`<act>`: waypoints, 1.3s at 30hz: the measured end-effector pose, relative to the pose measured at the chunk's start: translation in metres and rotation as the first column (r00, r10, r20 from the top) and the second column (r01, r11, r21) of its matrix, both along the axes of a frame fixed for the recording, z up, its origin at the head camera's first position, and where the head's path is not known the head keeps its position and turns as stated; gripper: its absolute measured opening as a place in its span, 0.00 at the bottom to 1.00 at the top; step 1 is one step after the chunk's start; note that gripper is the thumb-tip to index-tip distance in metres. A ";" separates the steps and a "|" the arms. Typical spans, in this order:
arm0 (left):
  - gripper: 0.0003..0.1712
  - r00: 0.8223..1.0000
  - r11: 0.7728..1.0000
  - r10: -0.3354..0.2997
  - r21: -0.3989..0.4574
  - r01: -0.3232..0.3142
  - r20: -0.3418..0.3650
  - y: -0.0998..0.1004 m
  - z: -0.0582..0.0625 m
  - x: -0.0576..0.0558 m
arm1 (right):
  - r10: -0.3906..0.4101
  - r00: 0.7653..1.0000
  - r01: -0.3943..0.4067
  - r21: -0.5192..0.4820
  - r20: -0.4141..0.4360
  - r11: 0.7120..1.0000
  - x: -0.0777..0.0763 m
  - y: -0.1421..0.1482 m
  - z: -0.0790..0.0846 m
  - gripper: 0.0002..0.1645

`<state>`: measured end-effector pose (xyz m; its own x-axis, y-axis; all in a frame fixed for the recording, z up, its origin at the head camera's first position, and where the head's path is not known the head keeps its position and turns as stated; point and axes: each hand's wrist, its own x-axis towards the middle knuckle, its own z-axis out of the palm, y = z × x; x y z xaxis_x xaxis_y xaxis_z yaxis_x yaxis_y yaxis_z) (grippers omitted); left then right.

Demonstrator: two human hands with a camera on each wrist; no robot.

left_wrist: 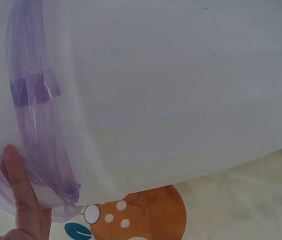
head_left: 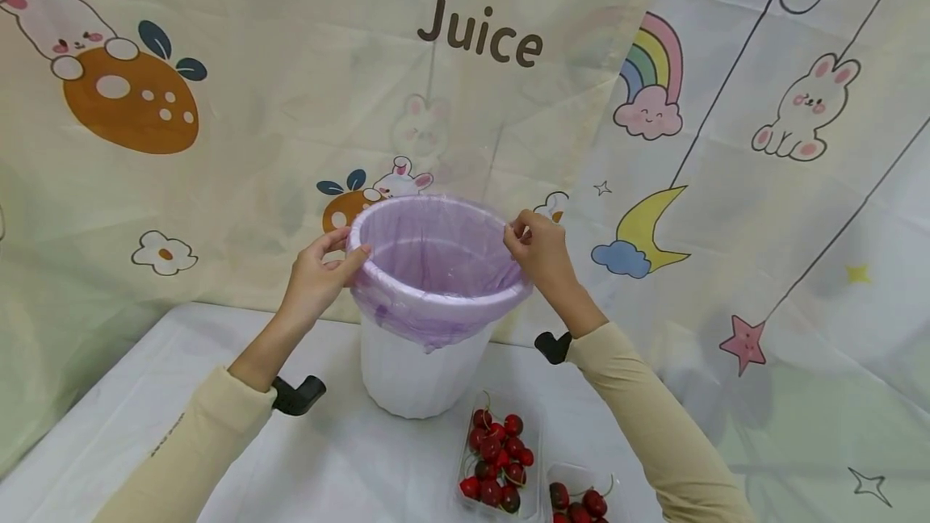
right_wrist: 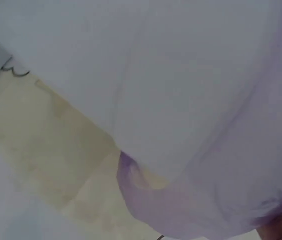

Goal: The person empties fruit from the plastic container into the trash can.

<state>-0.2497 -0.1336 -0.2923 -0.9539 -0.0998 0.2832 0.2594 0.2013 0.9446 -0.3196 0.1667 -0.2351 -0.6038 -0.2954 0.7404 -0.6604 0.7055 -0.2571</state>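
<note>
A white trash bin (head_left: 417,374) stands upright on the table, with a thin purple trash bag (head_left: 436,315) lining it and folded down outside the rim. At the rim's left side my left hand (head_left: 318,274) holds the bag against the bin, thumb over the edge. The left wrist view has these fingers (left_wrist: 23,192) along the folded bag (left_wrist: 38,125). Across the opening, my right hand (head_left: 543,250) pinches the bag at the right rim. Loose bag film (right_wrist: 190,212) hangs past the bin wall (right_wrist: 180,90) in the right wrist view.
In front of the bin, a clear plastic box (head_left: 535,458) of cherries (head_left: 490,449) sits on the white-covered table (head_left: 291,466). A second box with cherries (head_left: 579,511) is cut off at the lower edge. A printed curtain (head_left: 254,103) hangs close behind.
</note>
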 end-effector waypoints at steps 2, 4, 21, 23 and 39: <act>0.40 1.000 1.000 -0.004 0.004 0.004 -0.002 0.000 0.000 0.000 | -0.028 0.994 0.037 -0.089 0.101 0.995 0.002 0.002 0.003 0.08; 0.41 1.000 1.000 -0.010 0.007 0.011 -0.006 0.000 0.000 0.000 | -0.048 0.978 0.083 -0.169 0.205 0.982 0.004 0.005 0.007 0.08; 0.42 1.000 1.000 -0.021 0.001 0.021 -0.017 0.000 0.000 0.004 | 0.190 0.781 0.185 -0.511 0.595 0.840 0.012 0.061 0.022 0.15; 0.41 1.000 1.000 -0.020 0.001 0.020 -0.018 0.000 0.001 0.004 | 0.171 0.779 0.205 -0.502 0.604 0.840 0.014 0.069 0.024 0.15; 0.40 0.999 1.000 0.000 -0.002 0.000 -0.032 -0.001 -0.001 0.000 | 0.205 0.734 0.240 -0.530 0.648 0.813 0.058 0.175 -0.005 0.12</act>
